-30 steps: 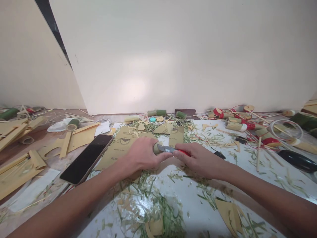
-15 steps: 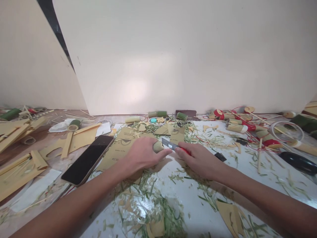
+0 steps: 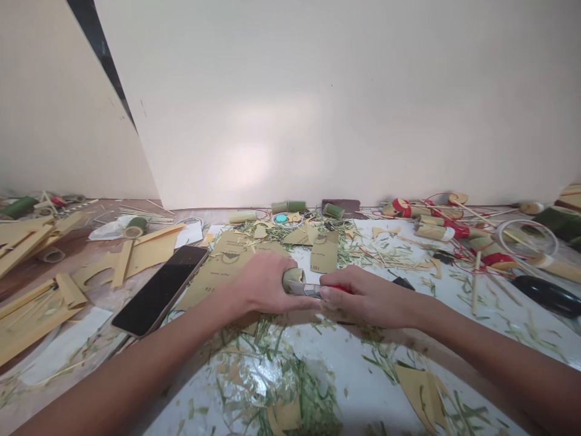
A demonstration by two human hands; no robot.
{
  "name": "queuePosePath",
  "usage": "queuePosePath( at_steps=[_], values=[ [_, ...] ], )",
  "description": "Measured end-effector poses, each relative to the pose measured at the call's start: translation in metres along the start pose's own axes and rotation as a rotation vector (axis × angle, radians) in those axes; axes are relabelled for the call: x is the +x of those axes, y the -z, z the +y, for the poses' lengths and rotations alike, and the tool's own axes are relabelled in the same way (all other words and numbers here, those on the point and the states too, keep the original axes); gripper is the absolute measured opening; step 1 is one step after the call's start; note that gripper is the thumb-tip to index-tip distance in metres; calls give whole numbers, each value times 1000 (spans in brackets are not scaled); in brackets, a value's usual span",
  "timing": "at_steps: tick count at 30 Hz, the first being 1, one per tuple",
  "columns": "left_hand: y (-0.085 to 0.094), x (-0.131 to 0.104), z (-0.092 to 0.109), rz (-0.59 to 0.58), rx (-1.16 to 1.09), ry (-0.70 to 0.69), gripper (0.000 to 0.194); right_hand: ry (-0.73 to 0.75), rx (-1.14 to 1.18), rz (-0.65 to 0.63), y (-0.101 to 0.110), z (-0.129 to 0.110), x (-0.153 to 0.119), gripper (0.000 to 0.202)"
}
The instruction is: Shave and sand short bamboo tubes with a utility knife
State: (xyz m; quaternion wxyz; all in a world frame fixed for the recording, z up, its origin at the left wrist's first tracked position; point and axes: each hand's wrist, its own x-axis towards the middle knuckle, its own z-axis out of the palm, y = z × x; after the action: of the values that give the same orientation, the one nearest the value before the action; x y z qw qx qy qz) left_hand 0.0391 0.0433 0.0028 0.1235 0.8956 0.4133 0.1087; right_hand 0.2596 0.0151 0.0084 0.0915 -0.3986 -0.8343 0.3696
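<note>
Head view: your left hand [image 3: 267, 284] is closing around a short bamboo tube [image 3: 293, 277], keeping its open end facing your right hand [image 3: 363, 293]. Your right hand is gripping a knife by its red handle [image 3: 336, 288], the metal blade [image 3: 305, 289] lying across the near side of the tube's end. The tube is sitting just above the white sheet [image 3: 345, 375], between your hands. Your left thumb is extending below the blade, probably bracing the work; the firm wrap is likely stopping the round tube from rolling. Risk, as judged: that thumb is lying close to the edge. Whether the blade is biting into the wall, you cannot tell.

Materials: the tube is showing a pale green, dull skin and a hollow end. Green, stringy shavings [image 3: 313, 387] are littering the sheet, some near a glossy wet-looking patch. Brown printed sandpaper [image 3: 211, 272] is lying flat beyond your left hand, probably within easy reach. A smooth, dark-screened phone [image 3: 161, 290] is resting to its left. Red-banded bamboo pieces [image 3: 497, 260] are lying tangled with thin red cord at far right.
</note>
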Motion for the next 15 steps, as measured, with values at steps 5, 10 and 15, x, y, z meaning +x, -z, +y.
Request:
queuePosePath(
  at_steps=[5,10,15],
  values=[
    [1,-1,3,2,-5,-52,63,20,53,-44,2,1,-1,45],
    [0,-2,7,-3,-45,-70,52,42,104,-69,3,1,-2,43],
    [-3,-2,9,-3,-61,-87,46,66,126,-87,2,0,-3,44]
  ],
)
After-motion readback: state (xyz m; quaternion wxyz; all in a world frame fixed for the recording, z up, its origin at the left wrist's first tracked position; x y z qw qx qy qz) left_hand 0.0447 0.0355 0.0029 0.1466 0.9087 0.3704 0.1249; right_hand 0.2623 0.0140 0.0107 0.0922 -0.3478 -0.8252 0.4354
